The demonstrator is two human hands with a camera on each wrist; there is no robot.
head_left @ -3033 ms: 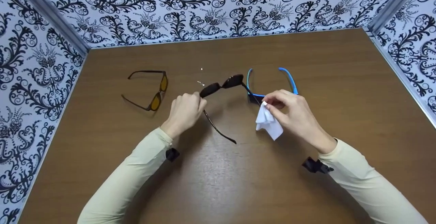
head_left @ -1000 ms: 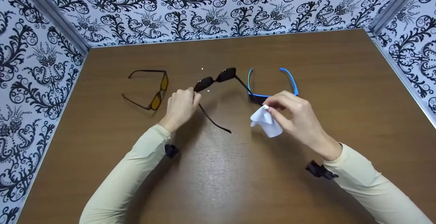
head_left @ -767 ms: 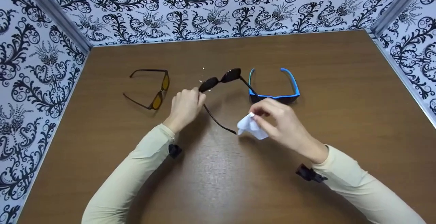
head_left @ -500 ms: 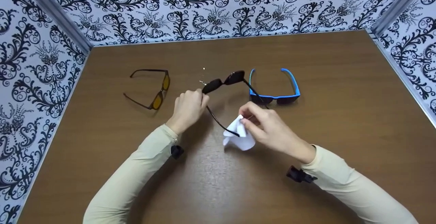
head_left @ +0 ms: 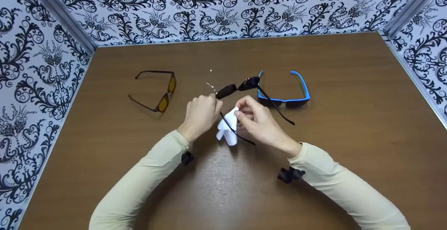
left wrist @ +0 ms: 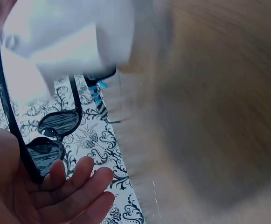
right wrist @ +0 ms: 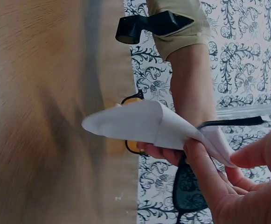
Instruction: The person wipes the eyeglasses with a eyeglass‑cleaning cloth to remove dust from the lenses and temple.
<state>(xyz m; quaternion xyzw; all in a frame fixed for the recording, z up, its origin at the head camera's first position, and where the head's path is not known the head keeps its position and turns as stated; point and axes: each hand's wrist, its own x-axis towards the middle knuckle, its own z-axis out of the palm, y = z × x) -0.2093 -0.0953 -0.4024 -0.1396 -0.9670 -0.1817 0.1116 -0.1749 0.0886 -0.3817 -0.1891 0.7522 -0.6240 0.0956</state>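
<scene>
My left hand [head_left: 203,115] grips black sunglasses [head_left: 227,91] by the corner where one temple meets the front, and holds them above the table. Their temples point toward me, unfolded. My right hand [head_left: 260,124] pinches a white cloth [head_left: 228,138] between thumb and fingertips. The cloth hangs at the left temple, which passes in front of it in the head view. In the left wrist view the cloth [left wrist: 70,35] looms blurred close to the camera. The right wrist view has the cloth [right wrist: 130,122] beside the temple, with a dark lens [right wrist: 189,189] below.
Yellow-lensed glasses [head_left: 171,83] lie unfolded on the brown table [head_left: 223,195] at the left. Blue-framed sunglasses [head_left: 297,103] lie at the right, partly behind the held pair. Small shiny specks [head_left: 211,70] dot the tabletop near the middle. Patterned panels [head_left: 223,9] border the table.
My right hand has moved left with the cloth, from the right temple to the left one, and the right temple's tip is free. The held sunglasses have shifted slightly right.
</scene>
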